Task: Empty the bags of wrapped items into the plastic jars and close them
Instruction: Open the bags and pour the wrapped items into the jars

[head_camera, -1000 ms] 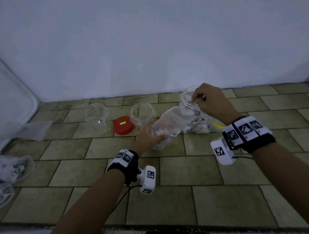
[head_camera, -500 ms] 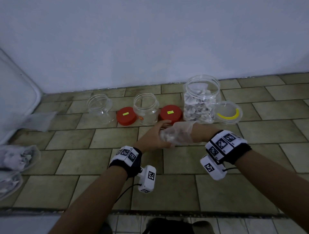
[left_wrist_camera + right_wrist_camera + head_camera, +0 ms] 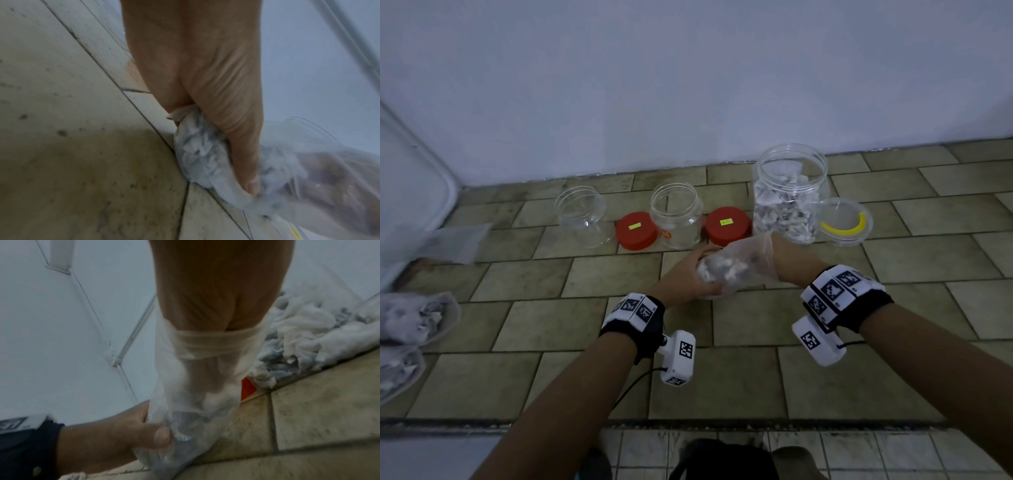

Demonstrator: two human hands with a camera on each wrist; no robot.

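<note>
The right hand (image 3: 782,255) is shoved inside the clear bag (image 3: 736,265), grip hidden, while its bottom is clutched by the left hand (image 3: 688,277). The half-filled jar (image 3: 789,195) sits just above, nearest the right hand.

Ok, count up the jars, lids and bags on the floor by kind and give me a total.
Jars: 3 (two empty, one part-filled)
Red lids: 2
Clear lid with yellow arc: 1
Bags: 4 (one in the hands, one flat, two at the left edge)
Total: 10
</note>
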